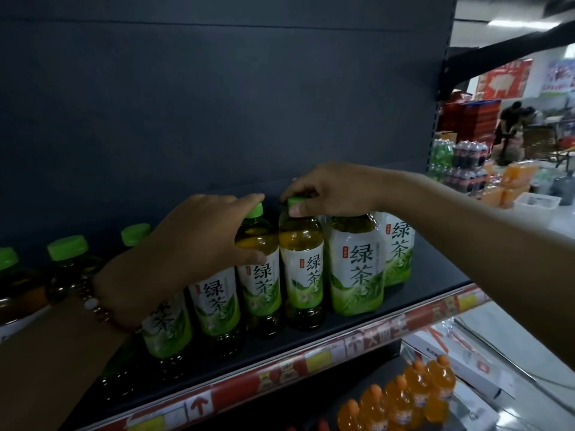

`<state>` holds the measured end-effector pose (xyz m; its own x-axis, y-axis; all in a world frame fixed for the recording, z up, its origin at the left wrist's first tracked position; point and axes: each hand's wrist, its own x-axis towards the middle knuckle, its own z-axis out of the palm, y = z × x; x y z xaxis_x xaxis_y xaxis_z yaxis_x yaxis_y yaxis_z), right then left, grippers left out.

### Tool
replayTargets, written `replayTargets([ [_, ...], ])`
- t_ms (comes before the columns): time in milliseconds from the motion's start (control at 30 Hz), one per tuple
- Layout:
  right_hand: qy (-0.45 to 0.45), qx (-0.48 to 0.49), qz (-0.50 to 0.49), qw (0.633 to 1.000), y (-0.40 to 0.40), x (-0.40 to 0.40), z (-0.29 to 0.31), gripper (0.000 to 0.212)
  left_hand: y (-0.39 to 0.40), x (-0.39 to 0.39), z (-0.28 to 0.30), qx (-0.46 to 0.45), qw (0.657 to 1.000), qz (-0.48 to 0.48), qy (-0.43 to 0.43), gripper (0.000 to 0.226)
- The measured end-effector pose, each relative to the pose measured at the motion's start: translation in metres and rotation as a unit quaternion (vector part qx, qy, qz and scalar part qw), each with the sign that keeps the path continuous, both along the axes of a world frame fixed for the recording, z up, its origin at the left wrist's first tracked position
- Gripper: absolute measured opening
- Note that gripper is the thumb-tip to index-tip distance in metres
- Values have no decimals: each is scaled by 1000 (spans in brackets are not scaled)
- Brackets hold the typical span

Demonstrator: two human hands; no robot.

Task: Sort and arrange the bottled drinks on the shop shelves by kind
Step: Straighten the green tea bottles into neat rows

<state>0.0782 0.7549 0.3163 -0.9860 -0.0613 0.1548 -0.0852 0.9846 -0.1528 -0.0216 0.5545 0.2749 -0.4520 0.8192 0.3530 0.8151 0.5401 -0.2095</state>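
Dark grey metal shelving back panel [217,104]; red-and-yellow price strip [389,329]; white rear wall [550,98]; red poster [504,79]; ceiling strip light [522,22].

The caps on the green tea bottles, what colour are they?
Bright green, clearest in the head view on the cap at the left of the shelf.

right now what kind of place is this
Most likely a supermarket or grocery shop: green tea bottles lined up on a shelf with a price strip, and stacked cola packs in the aisle beyond.

green-capped tea bottles [301,269]; orange bottles [401,399]
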Motion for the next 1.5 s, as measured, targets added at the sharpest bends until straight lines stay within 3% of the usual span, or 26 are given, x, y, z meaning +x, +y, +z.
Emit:
replayTargets([
  [133, 14, -8, 4, 1000, 5, 2, -4, 49, 3, 4, -1, 9, 1000, 3, 22, 106],
  [333, 132, -172, 16, 976, 49, 45, 11, 47, 34, 36, -1, 56, 998, -22, 22, 106],
  [467, 39, -100, -30, 994, 91, 55, -12, 61, 67, 41, -3, 46, 998, -3, 51, 105],
  [533, 5, -126, -2, 992, 100, 48, -31, 60, 75, 41, -4, 12, 999, 48, 14, 103],
  [633, 18, -144, 31, 989, 109, 34, -44, 63, 75, 43, -1, 7, 994, 78, -74, 92],
  [767, 29, -193, 87, 977, 114, 23, -46, 69, 72, 48, -1, 22, 990, 98, -96, 92],
  [933, 34, -224, 125, 966, 123, 30, -45, 58, 81, 62, 2, 35, 992, 112, -53, 100],
  [1033, 168, -231, 88, 954, 144, 38, -39, 53, 104, 70, -6, 44, 996, 83, -5, 102],
  [1100, 208, -248, 54, 945, 163, 40, -43, 62, 118, 72, -14, 12, 995, 72, 71, 105],
  [1167, 189, -257, 27, 947, 178, 40, -53, 77, 126, 75, -20, -10, 987, 70, 144, 108],
  [1267, 141, -291, 9, 946, 189, 36, -70, 95, 131, 78, -26, -31, 980, 67, 185, 107],
  [1333, 105, -354, 12, 929, 189, 33, -80, 87, 133, 76, -34, -58, 977, 71, 193, 104],
  [1433, 93, -408, 20, 908, 189, 29, -97, 43, 133, 72, -41, -61, 978, 74, 185, 101],
  [1500, 105, -453, 29, 885, 188, 27, -104, 34, 133, 70, -41, -57, 977, 75, 192, 100],
])
